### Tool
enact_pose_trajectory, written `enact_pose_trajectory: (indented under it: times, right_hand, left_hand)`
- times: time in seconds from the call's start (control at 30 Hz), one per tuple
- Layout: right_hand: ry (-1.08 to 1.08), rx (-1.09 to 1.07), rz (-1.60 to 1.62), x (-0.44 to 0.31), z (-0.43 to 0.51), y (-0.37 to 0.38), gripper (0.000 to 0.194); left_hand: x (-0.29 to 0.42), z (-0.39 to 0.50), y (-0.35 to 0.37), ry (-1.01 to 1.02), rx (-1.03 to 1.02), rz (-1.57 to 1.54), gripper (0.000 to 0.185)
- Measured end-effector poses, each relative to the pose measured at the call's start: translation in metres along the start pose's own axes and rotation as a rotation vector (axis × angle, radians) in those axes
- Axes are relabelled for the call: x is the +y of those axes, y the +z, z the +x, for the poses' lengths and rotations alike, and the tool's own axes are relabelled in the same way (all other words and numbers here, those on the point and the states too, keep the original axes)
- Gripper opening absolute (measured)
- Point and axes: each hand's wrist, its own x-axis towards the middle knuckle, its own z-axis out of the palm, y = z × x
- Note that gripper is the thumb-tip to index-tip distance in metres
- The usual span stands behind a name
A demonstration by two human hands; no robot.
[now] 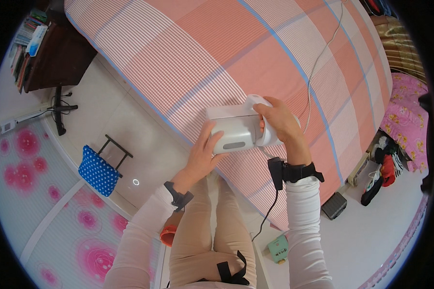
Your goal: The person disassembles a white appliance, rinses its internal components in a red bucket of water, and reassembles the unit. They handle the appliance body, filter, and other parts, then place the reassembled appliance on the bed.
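Observation:
A white corded handheld appliance (pixel 231 135), shaped like a mattress vacuum, is held just over the near edge of the bed. Its silvery rounded body has a grey oval inset, and a white loop handle rises at the right. My right hand (pixel 280 117) is wrapped around that handle, thumb on top near its upper end. My left hand (pixel 202 153) grips the body's left end, with fingers spread across it. The palm side of the left hand is hidden. A pale power cord (pixel 308 86) runs from behind the appliance up across the bed.
A checked pink bedsheet (pixel 202 54) spans the bed. At left are a dark desk (pixel 63 54) with books and a blue polka-dot stool (pixel 99 171). A black case (pixel 334 206) and a green box (pixel 278 249) stand on the floor. A black cable (pixel 271 213) hangs from my right wrist strap.

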Motion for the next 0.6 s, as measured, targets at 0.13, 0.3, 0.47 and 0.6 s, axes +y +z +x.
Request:
enact_pose_trajectory:
  times: [0.13, 0.3, 0.47, 0.6]
  right_hand:
    - [-0.009, 0.004, -0.02, 0.001, 0.001, 0.001, 0.041]
    - [-0.003, -0.026, -0.026, 0.001, -0.004, -0.001, 0.043]
    - [-0.094, 0.046, 0.021, 0.013, -0.009, 0.004, 0.044]
    - [-0.113, 0.139, 0.011, 0.027, -0.015, 0.012, 0.05]
  left_hand:
    - [0.005, 0.003, -0.003, -0.098, -0.044, -0.103, 0.075]
    - [0.021, 0.012, 0.001, -0.15, 0.087, -0.241, 0.071]
    - [0.023, 0.022, 0.026, -0.636, 0.236, -0.761, 0.066]
    - [0.02, 0.012, 0.041, -0.615, 0.261, -0.7, 0.062]
